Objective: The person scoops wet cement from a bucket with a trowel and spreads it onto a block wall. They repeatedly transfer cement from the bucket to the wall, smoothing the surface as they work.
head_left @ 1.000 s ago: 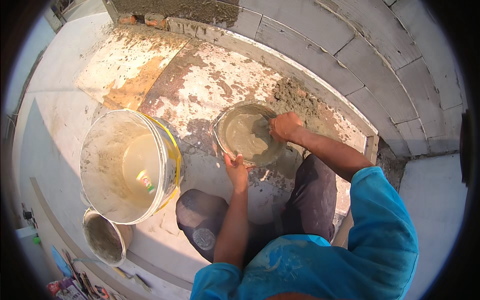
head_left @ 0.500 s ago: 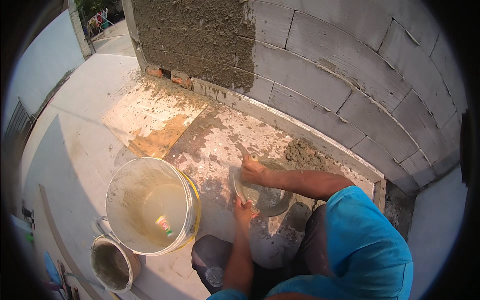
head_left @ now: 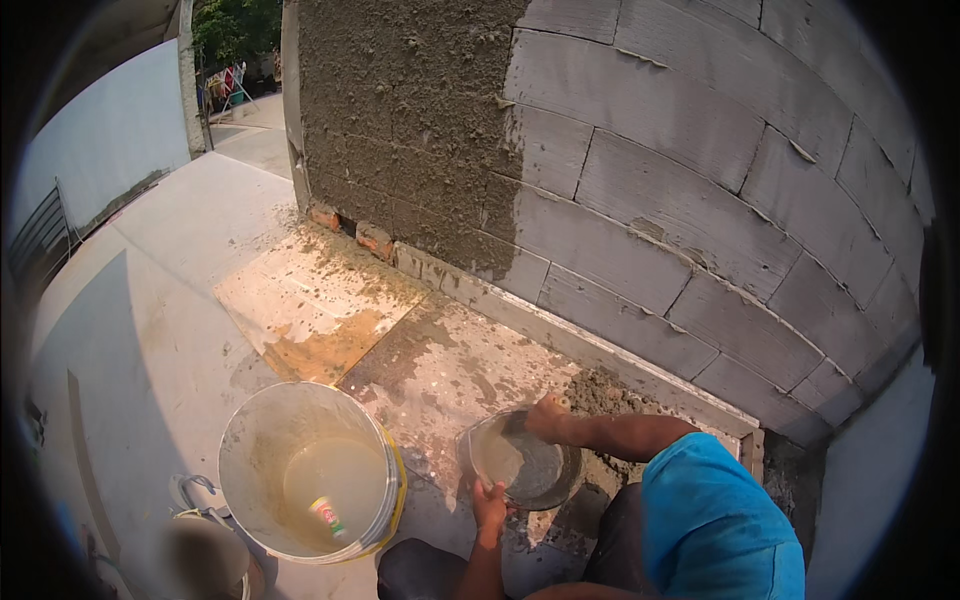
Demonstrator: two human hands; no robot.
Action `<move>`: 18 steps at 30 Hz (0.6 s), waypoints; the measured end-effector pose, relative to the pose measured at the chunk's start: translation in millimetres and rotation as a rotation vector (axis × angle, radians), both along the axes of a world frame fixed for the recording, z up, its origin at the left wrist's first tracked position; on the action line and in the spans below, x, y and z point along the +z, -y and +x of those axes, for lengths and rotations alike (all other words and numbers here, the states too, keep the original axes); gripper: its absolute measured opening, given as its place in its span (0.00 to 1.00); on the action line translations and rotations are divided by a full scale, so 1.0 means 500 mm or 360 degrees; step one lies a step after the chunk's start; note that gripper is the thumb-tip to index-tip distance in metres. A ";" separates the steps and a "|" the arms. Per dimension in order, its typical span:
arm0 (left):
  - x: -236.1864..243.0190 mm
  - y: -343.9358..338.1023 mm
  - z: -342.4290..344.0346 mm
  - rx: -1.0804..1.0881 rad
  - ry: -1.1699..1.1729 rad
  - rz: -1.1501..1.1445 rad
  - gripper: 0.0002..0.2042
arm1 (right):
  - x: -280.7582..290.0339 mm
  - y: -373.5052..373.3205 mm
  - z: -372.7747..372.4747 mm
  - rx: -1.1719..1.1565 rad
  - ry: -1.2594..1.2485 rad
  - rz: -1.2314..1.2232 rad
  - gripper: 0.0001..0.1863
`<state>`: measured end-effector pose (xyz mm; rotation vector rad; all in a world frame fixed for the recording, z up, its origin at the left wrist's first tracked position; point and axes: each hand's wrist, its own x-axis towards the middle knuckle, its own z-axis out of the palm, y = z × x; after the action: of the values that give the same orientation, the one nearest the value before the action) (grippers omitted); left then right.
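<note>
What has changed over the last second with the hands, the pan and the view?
The view tilted up: the block wall now fills the top and the pan and big bucket sit lower in frame. The right hand shifted from the pan's right side to its far rim. Unchanged: the left hand holds the near rim, the cup floats in the bucket and the small bucket stays beside it.

The person wears a bright blue short-sleeved shirt (head_left: pixel 715 525) and dark trousers (head_left: pixel 425 572); both forearms are bare, with no gloves on either hand.
</note>
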<state>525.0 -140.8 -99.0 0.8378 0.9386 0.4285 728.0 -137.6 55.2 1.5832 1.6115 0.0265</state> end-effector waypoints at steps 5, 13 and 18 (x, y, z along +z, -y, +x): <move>-0.031 0.012 0.016 -0.0067 -0.0007 -0.0061 0.21 | -0.130 0.110 0.133 -0.0702 -0.0619 0.0190 0.16; -0.016 0.006 0.013 -0.0068 -0.0025 -0.0250 0.22 | -0.027 0.145 0.049 -0.1150 -0.0709 0.0032 0.24; -0.067 0.017 0.037 -0.0041 -0.0113 -0.0323 0.31 | -0.015 0.160 0.016 -0.1011 -0.0454 0.0081 0.24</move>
<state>543.7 -149.3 -132.5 0.6829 1.0174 0.2772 735.8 -217.6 47.9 2.1469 1.2436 -0.5193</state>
